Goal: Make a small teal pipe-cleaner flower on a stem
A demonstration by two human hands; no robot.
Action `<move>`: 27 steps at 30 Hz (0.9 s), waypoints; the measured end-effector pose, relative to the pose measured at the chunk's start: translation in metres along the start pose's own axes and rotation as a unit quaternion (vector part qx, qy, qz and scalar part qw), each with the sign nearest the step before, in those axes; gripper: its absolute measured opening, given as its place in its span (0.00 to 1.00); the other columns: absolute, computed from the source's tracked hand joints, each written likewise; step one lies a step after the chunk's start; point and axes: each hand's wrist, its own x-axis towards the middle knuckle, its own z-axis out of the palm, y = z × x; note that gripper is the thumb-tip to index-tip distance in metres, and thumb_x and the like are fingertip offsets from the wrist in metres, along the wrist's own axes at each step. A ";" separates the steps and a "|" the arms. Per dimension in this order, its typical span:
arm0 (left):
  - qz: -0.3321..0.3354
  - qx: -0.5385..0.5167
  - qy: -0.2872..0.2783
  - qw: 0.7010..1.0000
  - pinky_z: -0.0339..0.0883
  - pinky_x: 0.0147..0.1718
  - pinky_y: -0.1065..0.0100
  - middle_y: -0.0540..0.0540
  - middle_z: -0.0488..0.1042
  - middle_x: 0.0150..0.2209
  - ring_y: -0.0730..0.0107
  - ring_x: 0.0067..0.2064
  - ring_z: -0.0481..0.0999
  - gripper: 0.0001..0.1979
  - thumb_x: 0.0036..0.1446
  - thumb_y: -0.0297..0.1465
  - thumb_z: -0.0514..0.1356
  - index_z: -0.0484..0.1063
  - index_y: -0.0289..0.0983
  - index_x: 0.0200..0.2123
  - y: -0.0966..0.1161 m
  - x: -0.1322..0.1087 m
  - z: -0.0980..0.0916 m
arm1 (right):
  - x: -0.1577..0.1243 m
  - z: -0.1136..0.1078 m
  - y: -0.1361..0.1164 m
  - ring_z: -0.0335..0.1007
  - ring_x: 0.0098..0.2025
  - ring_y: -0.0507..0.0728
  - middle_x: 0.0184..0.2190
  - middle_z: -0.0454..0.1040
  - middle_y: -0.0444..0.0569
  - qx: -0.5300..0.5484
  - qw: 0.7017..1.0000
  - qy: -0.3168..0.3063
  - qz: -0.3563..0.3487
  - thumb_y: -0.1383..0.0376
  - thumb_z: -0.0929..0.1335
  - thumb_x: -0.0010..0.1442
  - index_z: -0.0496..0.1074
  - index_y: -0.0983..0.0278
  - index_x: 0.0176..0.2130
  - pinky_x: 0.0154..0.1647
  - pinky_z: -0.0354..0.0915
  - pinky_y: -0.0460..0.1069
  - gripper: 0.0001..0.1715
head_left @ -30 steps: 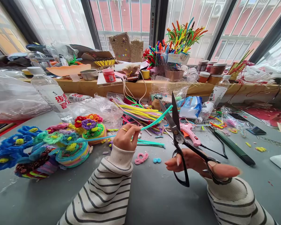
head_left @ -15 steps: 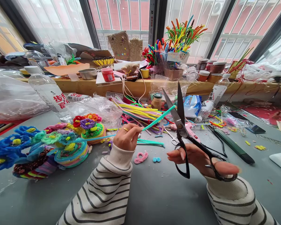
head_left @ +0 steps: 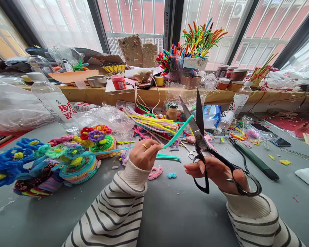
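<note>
Pinched in the fingers of my left hand (head_left: 144, 154) is a turquoise pipe cleaner (head_left: 179, 132). One end slants up to the right beside the scissor blades, and a thinner blue length trails out to the left. My right hand (head_left: 221, 173) has its fingers through the handles of large black scissors (head_left: 199, 137), whose blades point up and stand apart. On the table below lie a pink coiled piece (head_left: 155, 173) and a small light-blue coiled pair (head_left: 172, 175). More turquoise pipe cleaners (head_left: 168, 157) rest just behind my left hand.
Pipe-cleaner flower pots (head_left: 78, 168) crowd the left, near a water bottle (head_left: 53, 99). A pile of pipe cleaners (head_left: 151, 120) and a glass jar (head_left: 172, 111) lie behind. To the right are a dark green bar-shaped tool (head_left: 257, 160), a phone (head_left: 271, 134) and small scissors (head_left: 192, 152).
My left hand has shifted slightly right and closer to the scissors, and the pipe cleaner's raised end now bends more. The right thumb has settled lower in the handle; the blades remain apart.
</note>
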 end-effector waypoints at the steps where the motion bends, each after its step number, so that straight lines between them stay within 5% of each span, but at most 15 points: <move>1: 0.012 -0.001 0.002 1.000 0.62 0.29 0.72 0.49 0.72 0.25 0.74 0.28 0.69 0.06 0.48 0.25 0.53 0.69 0.38 0.26 0.001 0.000 0.000 | 0.000 0.000 0.000 0.59 0.48 0.66 0.44 0.66 0.59 0.001 1.000 0.003 -0.001 0.40 0.59 0.39 0.63 0.65 0.32 0.46 0.54 0.62 0.34; 6: 0.034 -0.010 -0.015 0.999 0.61 0.30 0.71 0.49 0.72 0.24 0.74 0.28 0.69 0.06 0.47 0.24 0.53 0.69 0.38 0.26 0.002 0.001 0.000 | -0.001 -0.001 -0.001 0.59 0.48 0.65 0.46 0.65 0.58 0.008 1.000 0.000 0.021 0.44 0.61 0.41 0.62 0.65 0.32 0.46 0.54 0.62 0.29; 15: -0.084 0.093 0.006 0.992 0.59 0.29 0.70 0.49 0.70 0.21 0.71 0.26 0.68 0.04 0.46 0.27 0.55 0.69 0.37 0.23 -0.015 -0.004 0.005 | -0.003 -0.002 0.004 0.62 0.45 0.65 0.44 0.67 0.58 0.007 0.999 -0.001 0.040 0.47 0.62 0.42 0.63 0.66 0.31 0.43 0.56 0.60 0.26; 20: -0.120 0.110 0.003 0.987 0.59 0.28 0.70 0.50 0.70 0.21 0.71 0.26 0.69 0.05 0.45 0.25 0.55 0.70 0.37 0.22 -0.014 -0.002 0.005 | 0.000 0.001 0.007 0.70 0.26 0.56 0.27 0.72 0.53 0.053 0.998 -0.029 0.023 0.50 0.63 0.43 0.63 0.67 0.31 0.25 0.65 0.50 0.24; 23: -0.137 0.119 -0.001 0.983 0.59 0.28 0.70 0.50 0.71 0.21 0.70 0.26 0.69 0.05 0.45 0.26 0.55 0.70 0.37 0.22 -0.014 -0.003 0.006 | 0.002 0.007 0.007 0.65 0.16 0.51 0.18 0.69 0.47 0.057 0.998 -0.012 0.018 0.50 0.63 0.44 0.62 0.67 0.29 0.15 0.60 0.44 0.22; 27: -0.141 0.131 -0.029 0.981 0.59 0.29 0.70 0.50 0.71 0.21 0.70 0.26 0.70 0.05 0.46 0.27 0.55 0.71 0.37 0.23 -0.019 -0.006 0.005 | 0.002 0.011 0.007 0.48 0.05 0.44 0.07 0.58 0.37 0.060 0.994 0.094 0.008 0.53 0.63 0.47 0.57 0.63 0.23 0.05 0.46 0.40 0.17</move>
